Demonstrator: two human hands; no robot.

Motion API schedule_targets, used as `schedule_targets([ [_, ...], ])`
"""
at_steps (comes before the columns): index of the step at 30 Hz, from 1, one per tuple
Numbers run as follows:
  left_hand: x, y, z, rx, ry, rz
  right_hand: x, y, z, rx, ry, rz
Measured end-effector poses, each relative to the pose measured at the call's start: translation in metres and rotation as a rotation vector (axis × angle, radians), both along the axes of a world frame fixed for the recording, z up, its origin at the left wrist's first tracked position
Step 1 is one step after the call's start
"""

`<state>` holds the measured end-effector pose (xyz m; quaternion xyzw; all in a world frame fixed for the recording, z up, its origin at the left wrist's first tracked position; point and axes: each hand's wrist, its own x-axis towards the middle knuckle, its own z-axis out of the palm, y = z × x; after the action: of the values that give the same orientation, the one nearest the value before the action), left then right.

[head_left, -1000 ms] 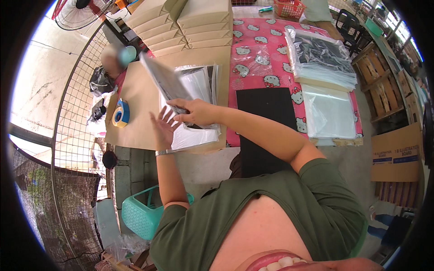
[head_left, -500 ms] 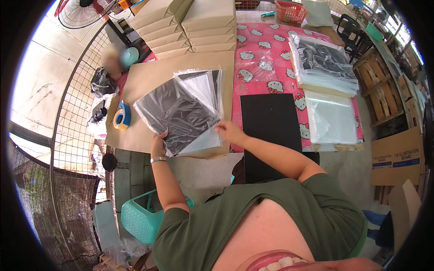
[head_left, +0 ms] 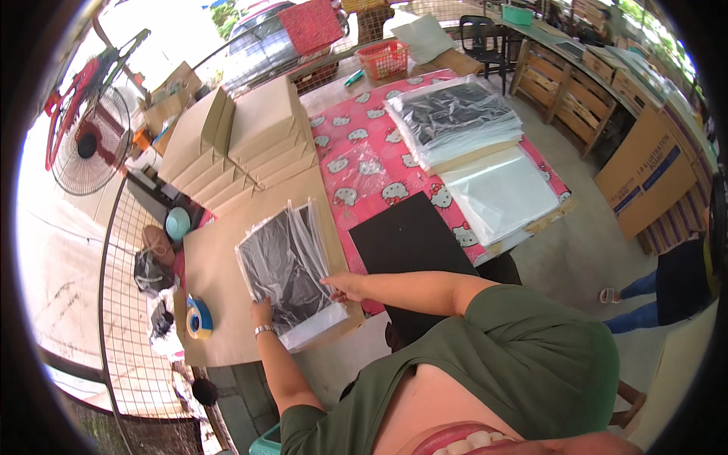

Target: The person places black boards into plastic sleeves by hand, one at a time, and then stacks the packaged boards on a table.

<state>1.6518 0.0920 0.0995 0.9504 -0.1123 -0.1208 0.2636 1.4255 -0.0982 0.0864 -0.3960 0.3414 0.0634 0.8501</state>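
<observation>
Black sheets in clear plastic sleeves (head_left: pixel 284 262) lie in a small pile on brown paper, at the table's left part. My left hand (head_left: pixel 262 312) is closed on the pile's lower left edge, its fingers partly hidden. At the right edge, my right hand (head_left: pixel 346 287) pinches the plastic sleeve. A clear flap of plastic sticks out past the black at the near end. Just right of the pile, a bare black board (head_left: pixel 413 235) lies partly under my right forearm. A blue and tan tape roll (head_left: pixel 199 318) stands to the left on the brown paper (head_left: pixel 220 265).
Tall stacks of folded tan board (head_left: pixel 265 121) stand behind the pile. On the pink patterned cover (head_left: pixel 341 129) sit more sleeved black sheets (head_left: pixel 455 114) and a stack of clear sleeves (head_left: pixel 500 193). A fan (head_left: pixel 91 140) is at far left; a person (head_left: pixel 675 280) is at right.
The fanned, tilted sleeves now lie straighter and more evenly stacked. Both hands keep to the pile's edges. My view has turned, showing more of the far side and a person at the right.
</observation>
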Motion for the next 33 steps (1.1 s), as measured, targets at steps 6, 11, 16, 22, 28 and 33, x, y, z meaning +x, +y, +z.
schedule_targets([
  [6,0.002,0.058,-0.010,-0.199,0.311,0.117,-0.022,0.001,0.027,-0.258,0.030,0.126],
  [11,-0.052,0.066,0.006,-0.627,0.587,0.283,-0.040,0.008,0.039,-0.522,-0.030,0.198],
  [16,-0.107,0.030,0.050,-0.928,0.615,0.117,-0.071,-0.032,0.054,-0.967,-0.296,0.127],
  [22,-0.197,-0.052,0.112,-1.272,0.302,-0.196,-0.168,-0.101,0.109,-1.328,-0.584,-0.045],
  [28,-0.239,-0.109,0.125,-1.275,0.287,-0.387,-0.232,-0.148,0.104,-1.163,-0.183,-0.068],
  [33,-0.249,-0.119,0.105,-1.137,0.350,-0.459,-0.263,-0.134,0.105,-1.130,-0.101,-0.122],
])
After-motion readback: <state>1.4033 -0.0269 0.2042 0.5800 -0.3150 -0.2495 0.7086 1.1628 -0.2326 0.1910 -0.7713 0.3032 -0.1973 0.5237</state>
